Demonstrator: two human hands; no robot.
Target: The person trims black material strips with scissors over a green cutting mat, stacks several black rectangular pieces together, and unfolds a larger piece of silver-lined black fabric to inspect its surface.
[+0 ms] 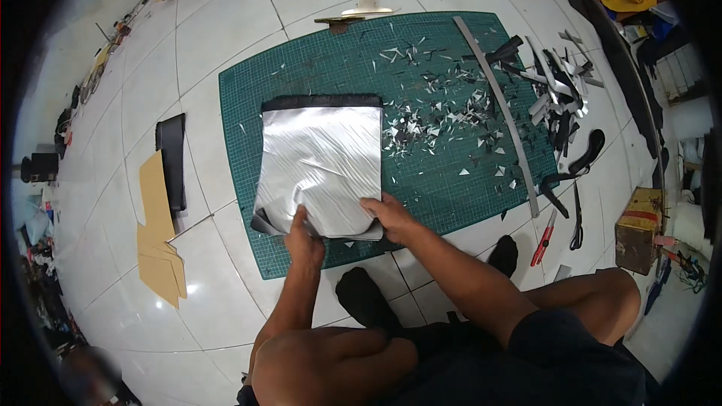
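Observation:
A stack of silver sheets (323, 158) with a dark fringed far edge lies on the green cutting mat (241, 143), toward its left side. At the near edge of the stack my left hand (304, 244) grips it, thumb pressed on top and fingers hidden beneath. My right hand (388, 218) pinches the near right corner, with its thumb over the silver face. The top sheet is creased near my left thumb. Its near left corner curls up and shows a dark underside.
Silver and black scraps (429, 124) litter the mat's right half, beside a long metal ruler (496, 90). Cut strips (560, 98), scissors (587, 158) and a red cutter (543, 240) lie at right. Tan card pieces (156, 199) and a folded black piece (172, 158) lie at left.

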